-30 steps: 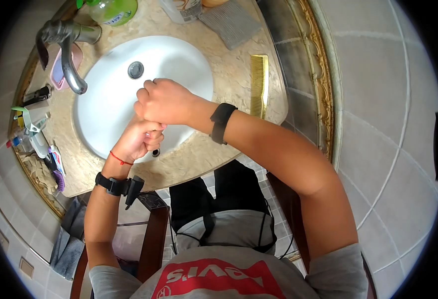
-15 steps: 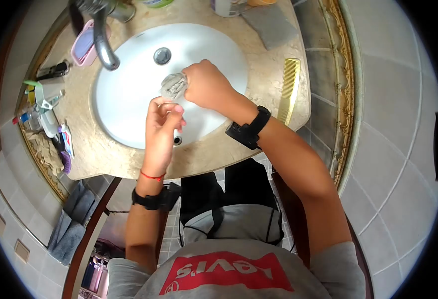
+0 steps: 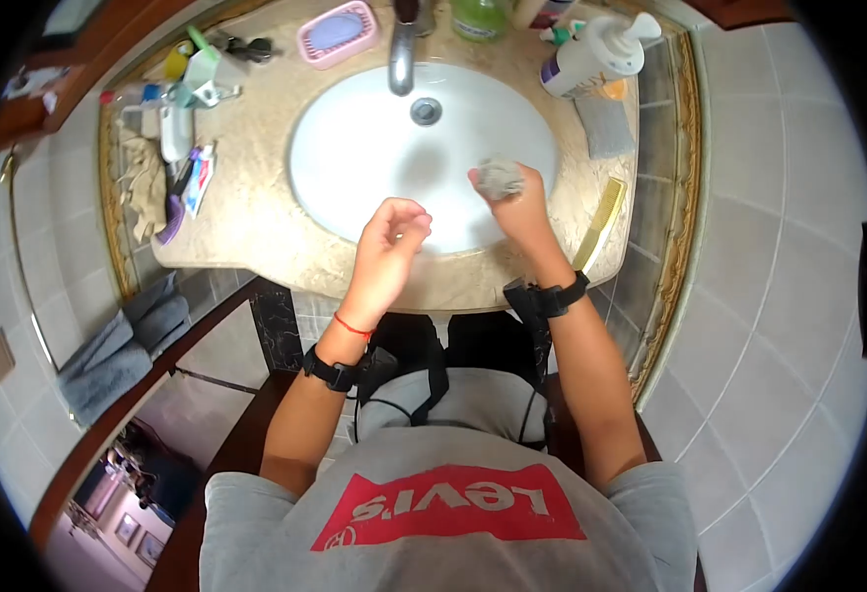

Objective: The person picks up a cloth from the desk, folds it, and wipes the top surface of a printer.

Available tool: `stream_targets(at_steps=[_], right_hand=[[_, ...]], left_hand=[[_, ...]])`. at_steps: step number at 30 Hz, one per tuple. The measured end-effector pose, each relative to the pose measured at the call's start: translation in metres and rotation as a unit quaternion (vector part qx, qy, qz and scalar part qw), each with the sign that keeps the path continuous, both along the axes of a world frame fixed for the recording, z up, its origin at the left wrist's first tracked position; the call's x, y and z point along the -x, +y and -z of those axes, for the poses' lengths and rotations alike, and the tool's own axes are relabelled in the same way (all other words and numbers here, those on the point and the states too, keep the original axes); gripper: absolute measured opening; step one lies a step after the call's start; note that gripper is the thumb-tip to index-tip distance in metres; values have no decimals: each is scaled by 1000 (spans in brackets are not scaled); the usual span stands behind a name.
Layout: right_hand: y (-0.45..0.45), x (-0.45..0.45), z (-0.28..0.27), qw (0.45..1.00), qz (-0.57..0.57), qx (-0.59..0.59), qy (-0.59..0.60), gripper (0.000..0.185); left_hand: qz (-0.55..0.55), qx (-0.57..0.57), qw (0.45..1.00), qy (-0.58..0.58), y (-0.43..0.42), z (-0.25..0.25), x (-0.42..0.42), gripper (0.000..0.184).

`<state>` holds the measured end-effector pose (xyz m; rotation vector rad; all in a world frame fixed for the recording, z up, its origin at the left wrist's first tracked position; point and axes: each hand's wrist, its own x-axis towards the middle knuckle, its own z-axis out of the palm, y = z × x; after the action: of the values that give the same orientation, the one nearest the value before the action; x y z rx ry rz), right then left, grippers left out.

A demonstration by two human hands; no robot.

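My right hand [image 3: 524, 209] is closed around a crumpled grey cloth [image 3: 501, 180], which bulges out above the fingers over the right side of the white sink basin [image 3: 355, 148]. My left hand [image 3: 386, 259] is over the basin's front rim, apart from the cloth. Its fingers are loosely curled, with a gap between them and the thumb, and nothing shows in them. Behind the basin stands the metal faucet [image 3: 403, 61], above the round drain [image 3: 426, 111].
A pink soap dish [image 3: 338, 34] stands left of the faucet. On the right are a white pump bottle [image 3: 596, 57], a flat grey cloth [image 3: 606, 128] and a yellow comb [image 3: 601, 222]. A toothpaste tube [image 3: 199, 181] lies on the left. A grey towel [image 3: 123, 345] hangs lower left.
My right hand has turned and moved right and away from the left hand, with the grey cloth still in it. The view has shifted, showing more of the counter's back.
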<state>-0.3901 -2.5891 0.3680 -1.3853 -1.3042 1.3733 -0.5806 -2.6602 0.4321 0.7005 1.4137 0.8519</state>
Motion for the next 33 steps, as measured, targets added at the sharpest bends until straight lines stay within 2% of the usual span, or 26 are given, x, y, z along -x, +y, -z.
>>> stream_targets(at_steps=[2, 3, 6, 7, 10, 11, 14, 15, 17, 18, 19, 21, 24, 26, 27, 29, 31, 32, 33], right_hand=[[3, -21, -5, 975, -46, 215, 22, 8], [0, -34, 10, 952, -71, 283, 94, 15], [-16, -42, 9, 975, -90, 204, -9, 37], [-21, -45, 10, 970, -93, 215, 60, 53], [-31, -37, 1, 985, -9, 172, 20, 68], [-33, -32, -10, 986, 12, 156, -64, 80], [-43, -8, -23, 999, -26, -21, -35, 79], [-47, 4, -54, 992, -74, 100, -21, 87], [-68, 31, -57, 974, -193, -82, -80, 91], [-70, 41, -65, 946, -249, -177, -108, 94], [-69, 45, -75, 946, -245, -181, -111, 93], [-73, 50, -107, 947, -240, -181, -117, 93], [-74, 70, -162, 970, -161, -157, 93, 85], [-91, 98, -167, 940, -162, -63, 292, 63], [-100, 110, -152, 926, -161, -8, 342, 58], [-108, 128, -147, 882, -153, 95, 435, 42], [-115, 135, -148, 764, -178, 250, 568, 41], [-123, 142, -148, 686, -184, 326, 623, 41], [-140, 152, -156, 722, -187, 337, 575, 38]], left_hand=[[53, -42, 995, 70, -7, -6, 10, 13], [41, -50, 994, 91, -12, -12, 11, 16], [98, -109, 966, 212, -23, -41, 14, 20], [93, -135, 960, 225, -27, -47, 15, 23], [98, -124, 964, 216, -36, -53, 14, 22], [117, -89, 970, 193, -36, -51, 15, 31], [86, -75, 990, 84, -36, -31, 5, 44], [58, -48, 997, -29, -32, -33, 1, 51], [-13, -27, 995, -95, -28, -12, -17, 50], [-47, -22, 991, -127, -24, -18, -18, 50], [-53, -11, 995, -81, -25, -29, -17, 48], [-72, 10, 979, -191, -35, -34, -6, 46], [-131, 28, 933, -334, -54, -55, 12, 41], [-157, 2, 888, -433, -68, -52, 16, 42], [-160, -15, 878, -451, -76, -52, 24, 44], [-166, -52, 855, -488, -89, -51, 48, 47], [-200, -81, 831, -513, -115, -50, 78, 50], [-182, -114, 846, -488, -131, -50, 95, 52], [-164, -145, 860, -461, -150, -60, 116, 53]])
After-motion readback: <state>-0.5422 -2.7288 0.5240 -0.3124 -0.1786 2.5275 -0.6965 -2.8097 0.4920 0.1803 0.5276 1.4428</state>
